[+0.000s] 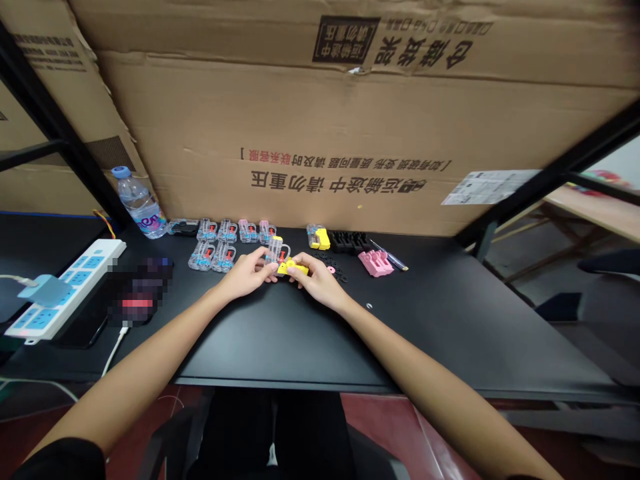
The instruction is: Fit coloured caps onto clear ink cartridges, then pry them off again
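Note:
My left hand (249, 273) is closed on a small clear plastic toy housing (276, 248) with a yellow tip, a red part inside and a loop at its side. My right hand (321, 281) pinches a yellow plastic piece (299, 269), which lies against the lower end of the housing. Whether the two are joined cannot be told. Similar clear housings (203, 255) stand in rows to the left, some with pink tops. Behind my right hand is another clear and yellow unit (319, 237). Small black pieces (336, 265) lie scattered beside that hand.
Black molded parts (350, 241), pink molded parts (375, 263) and a screwdriver (395, 259) lie to the right. At the left are a water bottle (141, 203), a power strip (70, 287) and a phone (83, 330). Cardboard (300, 120) walls the table's back.

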Available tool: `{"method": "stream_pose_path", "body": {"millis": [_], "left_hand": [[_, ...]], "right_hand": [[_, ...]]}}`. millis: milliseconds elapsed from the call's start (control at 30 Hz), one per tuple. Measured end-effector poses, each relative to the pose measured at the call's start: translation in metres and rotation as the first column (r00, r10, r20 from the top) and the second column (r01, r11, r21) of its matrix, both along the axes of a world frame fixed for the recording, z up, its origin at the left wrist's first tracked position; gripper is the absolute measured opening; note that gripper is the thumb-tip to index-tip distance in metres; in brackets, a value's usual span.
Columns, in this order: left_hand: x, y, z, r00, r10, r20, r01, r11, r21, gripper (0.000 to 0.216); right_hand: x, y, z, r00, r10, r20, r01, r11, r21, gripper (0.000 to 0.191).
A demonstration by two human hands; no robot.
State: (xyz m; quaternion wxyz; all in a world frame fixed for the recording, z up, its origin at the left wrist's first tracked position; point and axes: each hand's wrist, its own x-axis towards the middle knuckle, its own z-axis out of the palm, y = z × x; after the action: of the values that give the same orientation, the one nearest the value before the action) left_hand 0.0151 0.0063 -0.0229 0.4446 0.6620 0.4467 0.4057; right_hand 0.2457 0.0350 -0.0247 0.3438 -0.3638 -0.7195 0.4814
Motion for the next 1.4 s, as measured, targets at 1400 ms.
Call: {"method": "stream_pose_path", "body": {"millis": [1400], "left_hand": [[-0.005,0.0,0.007,0.998,0.027,-0.051,-0.019,0.991,0.136,0.03]], "right_hand": [[-0.002,-0.004,0.004,0.988,-0.093,-0.123,0.098,0.994,0.039,0.05]]}}
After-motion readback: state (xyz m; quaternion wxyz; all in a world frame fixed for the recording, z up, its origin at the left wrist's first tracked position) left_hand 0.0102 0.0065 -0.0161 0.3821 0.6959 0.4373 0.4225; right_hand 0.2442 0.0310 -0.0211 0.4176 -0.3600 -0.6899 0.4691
